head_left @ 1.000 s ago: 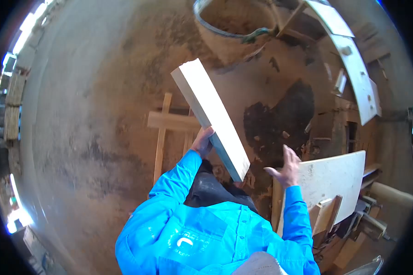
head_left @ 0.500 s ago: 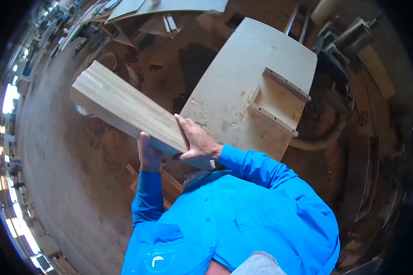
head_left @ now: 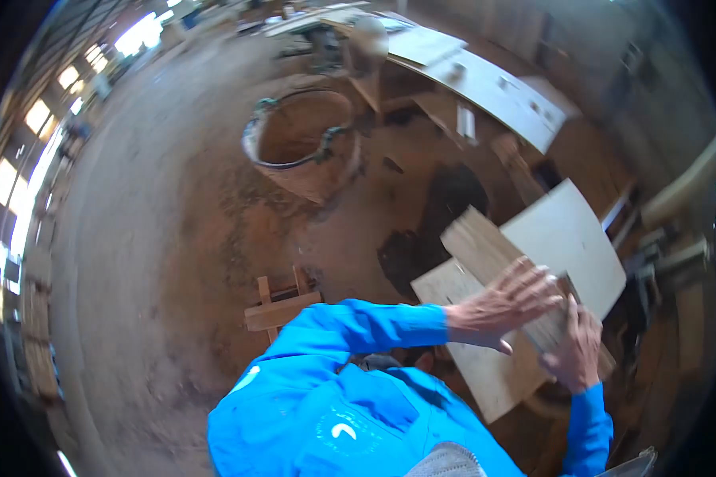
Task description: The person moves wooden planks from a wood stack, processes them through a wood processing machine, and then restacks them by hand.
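Observation:
A long pale wooden piece (head_left: 479, 238) lies slantwise over the light-coloured board table (head_left: 569, 230) on the right. My left hand (head_left: 507, 300) reaches across its upper face, fingers stretched and spread, thumb pointing down and away. Nearer its close end, my right hand (head_left: 578, 347) grips the piece, with the thumb at the left side and the fingers pointing forward. A small dark-ended wooden strip (head_left: 566, 286) shows just beyond the right fingertips. Both hands partly cover the wood, and its underside is hidden.
A large round tub (head_left: 314, 179) stands on the dusty floor ahead. A small wooden frame (head_left: 282, 312) sits left of my body. Farther back is another table with white panels (head_left: 485, 83). Machine parts (head_left: 668, 258) and a pale pipe (head_left: 680, 187) are at the right.
My view has swung left, bringing the tub into sight. The wooden piece has come from the left side onto the board table. My left hand has opened over its top.

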The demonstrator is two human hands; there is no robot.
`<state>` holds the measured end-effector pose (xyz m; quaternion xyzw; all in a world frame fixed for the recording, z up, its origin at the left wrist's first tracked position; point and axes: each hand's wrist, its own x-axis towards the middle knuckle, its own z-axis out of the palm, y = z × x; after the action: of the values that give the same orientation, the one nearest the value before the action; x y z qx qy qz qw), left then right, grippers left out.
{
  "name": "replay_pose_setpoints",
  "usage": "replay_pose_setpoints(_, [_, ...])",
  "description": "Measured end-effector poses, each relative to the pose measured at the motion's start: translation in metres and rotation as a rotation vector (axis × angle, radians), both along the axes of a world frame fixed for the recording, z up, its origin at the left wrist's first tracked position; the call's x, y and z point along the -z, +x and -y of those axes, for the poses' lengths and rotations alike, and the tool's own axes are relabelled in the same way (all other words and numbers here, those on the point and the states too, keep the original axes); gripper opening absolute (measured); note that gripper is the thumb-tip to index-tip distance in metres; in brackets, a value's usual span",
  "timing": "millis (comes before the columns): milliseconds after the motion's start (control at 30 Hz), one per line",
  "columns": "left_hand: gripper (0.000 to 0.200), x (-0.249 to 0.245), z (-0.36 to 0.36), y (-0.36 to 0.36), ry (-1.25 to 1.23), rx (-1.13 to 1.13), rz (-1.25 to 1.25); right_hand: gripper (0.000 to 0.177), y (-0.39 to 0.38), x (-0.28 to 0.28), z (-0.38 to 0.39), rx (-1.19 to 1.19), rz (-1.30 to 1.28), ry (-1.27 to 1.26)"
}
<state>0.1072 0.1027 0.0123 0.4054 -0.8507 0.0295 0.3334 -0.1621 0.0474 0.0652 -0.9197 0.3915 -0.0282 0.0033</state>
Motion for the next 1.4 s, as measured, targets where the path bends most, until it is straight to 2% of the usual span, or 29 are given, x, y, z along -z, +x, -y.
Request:
replay_pose_setpoints(67, [0.135, 0.039, 0.031, -0.007, -0.007, -0.051, 0.037, 0.117, 0.013, -0.026, 0.008, -0.076, -0.076, -0.028])
replay_pose_setpoints(133, [0.137, 0.058, 0.039, -0.015, 0.130, -0.005, 0.000, 0.115, 0.020, -0.047, 0.002, -0.116, -0.313, -0.027])
replay_pose_setpoints(200, [0.133, 0.056, 0.040, -0.019, 0.167, 0.005, -0.107, 0.115, 0.040, -0.081, 0.016, -0.148, -0.400, 0.019])
replay_pose_setpoints(267, [0.130, 0.052, 0.030, -0.022, 0.263, 0.050, -0.336, 0.114, 0.055, -0.100, 0.008, -0.157, -0.484, 0.050])
replay_pose_setpoints(333, [0.131, 0.057, 0.032, -0.027, 0.229, 0.037, -0.409, 0.114, 0.069, -0.116, 0.009, -0.214, -0.593, -0.033])
replay_pose_setpoints(367, [0.132, 0.059, 0.033, -0.028, 0.222, 0.061, -0.464, 0.108, 0.084, -0.128, 0.000, -0.163, -0.627, -0.009])
replay_pose_setpoints(400, [0.134, 0.059, 0.033, -0.026, 0.220, 0.083, -0.521, 0.108, 0.093, -0.132, -0.012, -0.178, -0.623, -0.016])
replay_pose_setpoints(467, [0.137, 0.060, 0.035, -0.020, 0.260, 0.097, -0.560, 0.103, 0.103, -0.138, -0.034, -0.188, -0.492, -0.418])
replay_pose_setpoints(500, [0.137, 0.060, 0.038, -0.017, 0.324, 0.110, -0.638, 0.101, 0.107, -0.144, -0.044, -0.216, -0.379, -0.499])
replay_pose_setpoints(533, [0.138, 0.058, 0.042, -0.014, 0.385, 0.124, -0.714, 0.101, 0.093, -0.155, -0.047, -0.217, -0.381, -0.502])
replay_pose_setpoints(600, [0.138, 0.055, 0.045, -0.005, 0.394, 0.151, -0.753, 0.102, 0.054, -0.172, -0.051, 0.029, 0.005, -0.420])
replay_pose_setpoints(633, [0.139, 0.054, 0.047, -0.003, 0.400, 0.175, -0.774, 0.102, 0.048, -0.163, -0.041, 0.012, 0.005, -0.424])
replay_pose_setpoints(733, [0.140, 0.052, 0.041, -0.002, 0.392, 0.216, -0.811, 0.129, 0.040, -0.089, -0.005, -0.207, 1.108, 0.006])
replay_pose_setpoints(800, [0.141, 0.048, 0.040, -0.004, 0.356, 0.251, -0.800, 0.132, 0.017, 0.003, 0.022, -0.010, 1.328, 0.322])
replay_pose_setpoints(867, [0.143, 0.050, 0.038, -0.011, 0.374, 0.248, -0.789, 0.123, 0.004, 0.056, 0.041, 0.107, 1.084, 0.319])
replay_pose_setpoints(900, [0.143, 0.051, 0.039, -0.013, 0.368, 0.248, -0.784, 0.123, 0.009, 0.057, 0.041, 0.102, 1.088, 0.315])
replay_pose_setpoints(967, [0.146, 0.056, 0.040, -0.013, 0.445, 0.227, -0.798, 0.111, 0.035, 0.050, 0.035, 0.162, 1.255, 0.514])
replay_pose_setpoints(1133, [0.141, 0.057, 0.042, -0.003, 0.335, 0.225, -0.793, 0.103, 0.040, 0.053, 0.036, 0.122, 1.163, 0.572])
replay_pose_setpoints(1167, [0.138, 0.063, 0.042, -0.001, 0.326, 0.250, -0.802, 0.101, 0.040, 0.066, 0.037, 0.143, 1.154, 0.606])
replay_pose_setpoints(1200, [0.138, 0.083, 0.041, -0.001, 0.330, 0.268, -0.802, 0.102, 0.032, 0.109, 0.048, 0.152, 1.183, 0.548])
replay_pose_setpoints(1267, [0.135, 0.118, 0.040, 0.002, 0.381, 0.182, -0.749, 0.102, 0.043, 0.157, 0.049, 0.065, 1.369, 0.492])
replay_pose_setpoints(1400, [0.138, 0.099, 0.035, 0.007, 0.396, 0.237, -0.721, 0.103, 0.041, 0.133, 0.030, 0.047, 1.220, 0.491])
